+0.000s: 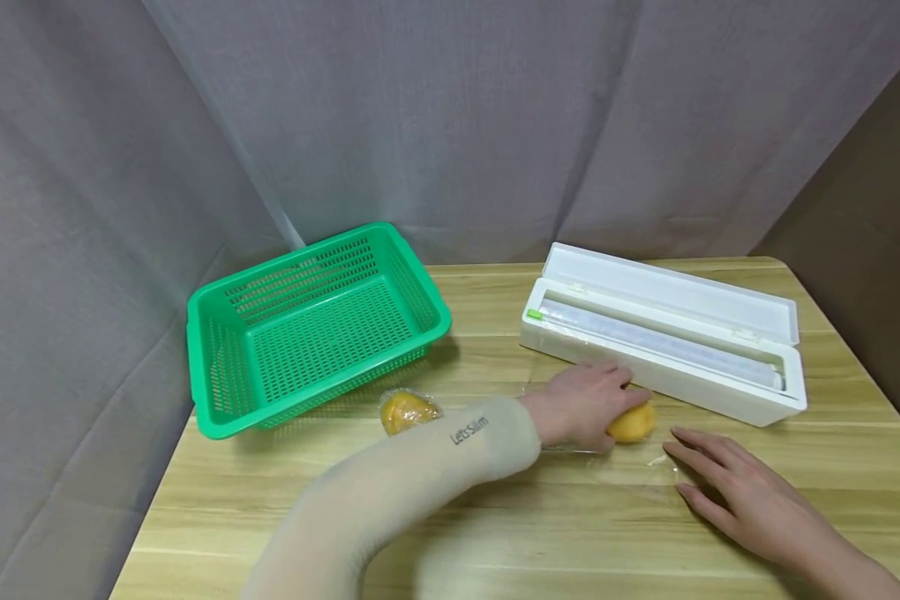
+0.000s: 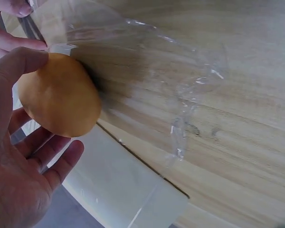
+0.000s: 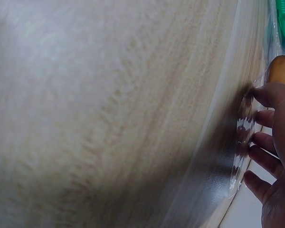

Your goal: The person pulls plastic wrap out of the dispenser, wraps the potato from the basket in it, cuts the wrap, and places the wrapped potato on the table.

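Note:
My left hand [image 1: 587, 407] reaches across the table and holds a smooth, rounded yellow fruit [image 1: 635, 423]. In the left wrist view the thumb presses on the top of the fruit [image 2: 59, 95], with the fingers bent beneath its near side. Clear plastic film [image 1: 658, 471] lies around and below the fruit; its crumpled edge shows in the left wrist view. My right hand [image 1: 753, 498] is to the right of the fruit, fingers spread and slightly bent, at the film's edge. In the right wrist view its fingertips [image 3: 259, 183] touch or nearly touch the film.
Behind the hands stands a long white dispenser box [image 1: 663, 385], lid raised, with a roll of film [image 1: 652, 340] inside and a green slider [image 1: 535, 314]. A film-wrapped yellow fruit [image 1: 407, 412] lies beside the left sleeve. A green perforated basket [image 1: 322, 417] sits at the back left.

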Demonstrator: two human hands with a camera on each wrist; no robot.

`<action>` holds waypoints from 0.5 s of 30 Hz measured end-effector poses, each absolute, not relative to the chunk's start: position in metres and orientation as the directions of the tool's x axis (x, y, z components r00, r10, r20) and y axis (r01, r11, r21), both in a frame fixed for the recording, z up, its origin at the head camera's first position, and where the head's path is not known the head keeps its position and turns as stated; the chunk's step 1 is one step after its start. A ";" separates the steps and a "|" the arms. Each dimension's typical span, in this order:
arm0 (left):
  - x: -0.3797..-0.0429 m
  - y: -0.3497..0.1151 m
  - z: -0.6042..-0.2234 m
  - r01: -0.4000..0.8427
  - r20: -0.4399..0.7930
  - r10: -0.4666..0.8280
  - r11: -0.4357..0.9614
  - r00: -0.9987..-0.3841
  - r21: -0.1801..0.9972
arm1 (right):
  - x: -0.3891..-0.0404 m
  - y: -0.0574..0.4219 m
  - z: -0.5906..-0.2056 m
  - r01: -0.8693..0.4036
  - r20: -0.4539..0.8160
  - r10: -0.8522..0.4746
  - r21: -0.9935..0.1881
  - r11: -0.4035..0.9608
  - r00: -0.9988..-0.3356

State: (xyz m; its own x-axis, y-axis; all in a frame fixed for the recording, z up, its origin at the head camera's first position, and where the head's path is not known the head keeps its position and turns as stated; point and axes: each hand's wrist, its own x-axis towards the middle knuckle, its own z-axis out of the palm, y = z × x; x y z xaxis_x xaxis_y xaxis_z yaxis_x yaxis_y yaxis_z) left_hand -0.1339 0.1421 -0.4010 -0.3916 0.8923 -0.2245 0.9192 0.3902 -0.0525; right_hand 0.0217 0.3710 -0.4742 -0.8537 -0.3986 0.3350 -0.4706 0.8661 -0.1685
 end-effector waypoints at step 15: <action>-0.142 0.104 -0.405 0.958 -0.043 0.957 0.287 -0.288 -0.018 | 0.024 0.371 -0.473 -0.465 0.314 -0.399 -0.169 0.869 -0.861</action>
State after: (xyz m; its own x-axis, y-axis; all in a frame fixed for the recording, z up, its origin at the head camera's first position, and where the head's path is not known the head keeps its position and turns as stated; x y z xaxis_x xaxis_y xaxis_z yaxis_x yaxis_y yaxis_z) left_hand -0.1416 0.1037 -0.4055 -0.2878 0.9567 -0.0431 0.9577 0.2873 -0.0176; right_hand 0.0236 0.3713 -0.4727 -0.8612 -0.3994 0.3144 -0.4647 0.8692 -0.1689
